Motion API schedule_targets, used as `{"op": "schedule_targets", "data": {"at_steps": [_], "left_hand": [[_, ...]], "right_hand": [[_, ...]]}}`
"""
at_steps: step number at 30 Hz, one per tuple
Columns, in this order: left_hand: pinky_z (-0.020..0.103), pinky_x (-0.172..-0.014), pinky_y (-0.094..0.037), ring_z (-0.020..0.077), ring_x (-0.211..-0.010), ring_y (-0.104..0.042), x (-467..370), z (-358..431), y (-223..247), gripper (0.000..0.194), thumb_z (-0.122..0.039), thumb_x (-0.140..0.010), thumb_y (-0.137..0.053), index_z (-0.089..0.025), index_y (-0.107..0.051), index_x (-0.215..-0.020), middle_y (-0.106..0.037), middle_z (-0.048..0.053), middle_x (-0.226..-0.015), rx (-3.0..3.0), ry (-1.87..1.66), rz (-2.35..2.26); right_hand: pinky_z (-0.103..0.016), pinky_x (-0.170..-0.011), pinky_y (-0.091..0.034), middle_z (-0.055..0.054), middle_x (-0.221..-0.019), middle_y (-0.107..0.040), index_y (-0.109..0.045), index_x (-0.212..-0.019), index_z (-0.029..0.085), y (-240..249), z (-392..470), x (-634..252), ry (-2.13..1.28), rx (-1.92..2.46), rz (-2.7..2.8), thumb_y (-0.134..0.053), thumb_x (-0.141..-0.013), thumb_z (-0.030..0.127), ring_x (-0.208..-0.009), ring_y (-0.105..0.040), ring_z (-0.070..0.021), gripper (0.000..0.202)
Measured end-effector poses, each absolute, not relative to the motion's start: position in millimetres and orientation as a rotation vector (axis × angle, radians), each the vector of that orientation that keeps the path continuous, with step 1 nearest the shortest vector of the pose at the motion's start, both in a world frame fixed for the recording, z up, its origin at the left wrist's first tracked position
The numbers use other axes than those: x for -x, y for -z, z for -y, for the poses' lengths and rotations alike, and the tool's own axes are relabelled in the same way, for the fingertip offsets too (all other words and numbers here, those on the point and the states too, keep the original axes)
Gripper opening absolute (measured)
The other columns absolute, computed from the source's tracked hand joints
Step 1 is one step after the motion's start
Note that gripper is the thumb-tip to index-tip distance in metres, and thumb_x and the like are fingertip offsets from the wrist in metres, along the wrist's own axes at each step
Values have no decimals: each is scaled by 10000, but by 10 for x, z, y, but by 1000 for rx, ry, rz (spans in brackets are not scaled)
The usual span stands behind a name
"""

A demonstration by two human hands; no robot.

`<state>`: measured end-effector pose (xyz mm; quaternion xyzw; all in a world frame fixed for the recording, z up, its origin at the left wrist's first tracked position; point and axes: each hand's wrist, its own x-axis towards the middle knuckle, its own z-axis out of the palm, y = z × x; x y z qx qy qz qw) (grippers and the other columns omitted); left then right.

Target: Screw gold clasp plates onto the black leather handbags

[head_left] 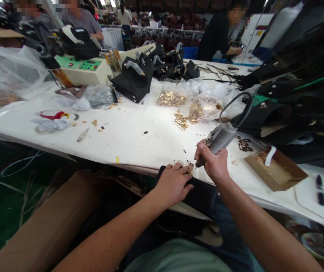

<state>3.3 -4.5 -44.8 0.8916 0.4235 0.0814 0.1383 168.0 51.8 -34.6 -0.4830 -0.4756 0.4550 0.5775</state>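
My right hand (213, 163) is wrapped around a grey electric screwdriver (221, 138), whose cord loops up from its back end. The driver's tip points down close beside a small gold metal fitting (191, 167) near the table's front edge; whether they touch I cannot tell. My left hand (175, 183) lies with fingers stretched out and thumb apart on a black leather-like piece (200, 190), which is partly hidden beneath it. Its fingertips touch the gold fitting.
Plastic bags of gold fittings (172, 97) and loose gold pieces (180, 121) lie beyond my hands on the white table (128, 132). A cardboard tray (278, 172) of small parts stands at right. Black handbags (133, 81) and a machine (85, 70) are further back; co-workers stand behind.
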Motion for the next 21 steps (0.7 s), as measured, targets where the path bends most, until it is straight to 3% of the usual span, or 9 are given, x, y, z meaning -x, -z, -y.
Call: {"op": "schedule_targets", "data": {"at_steps": [4,7,10,14,21], "left_hand": [[438,-926,-465,277,-1203,-534,-21,35,482,228,-358,-936,-669,-256,-701,-1138,-580,38,-1427,-2578,-280,-1246],[423,-922,-463,267,-1148,-562,-27,37,488,254,-319,-928,-679,-261,-685,-1175,-650,57,-1269,-2562,-303,-1279],[447,-937,-457,279,-1078,-592,-44,52,455,379,-337,-908,-697,-213,-631,-1260,-692,76,-1132,-2525,-306,-1414],[480,-944,-455,309,-1056,-622,-52,84,370,389,-376,-893,-699,-161,-651,-1214,-719,109,-1097,-2475,-228,-1572],[402,-940,-490,274,-1039,-686,53,128,308,252,-380,-911,-597,-221,-721,-1062,-756,69,-1088,-2246,-142,-1582]], "right_hand": [[-261,-500,-451,4,-620,-623,-697,-863,137,312,-627,-1901,-892,1315,1227,-796,-769,569,-521,-533,-141,453],[-291,-632,-477,-8,-756,-653,-700,-1001,146,376,-713,-2023,-714,1400,1496,-717,-843,564,-656,-568,-167,447],[-323,-791,-479,-44,-966,-680,-643,-1235,184,436,-786,-2022,-519,1424,1896,-612,-933,424,-833,-614,-205,387],[-372,-912,-442,-120,-1186,-642,-515,-1460,234,494,-866,-1899,-384,1573,2279,-576,-951,348,-1025,-622,-275,525],[-384,-901,-462,-126,-1162,-677,-648,-1327,248,463,-886,-1886,-387,1668,2311,-737,-866,396,-1068,-623,-302,492]]}}
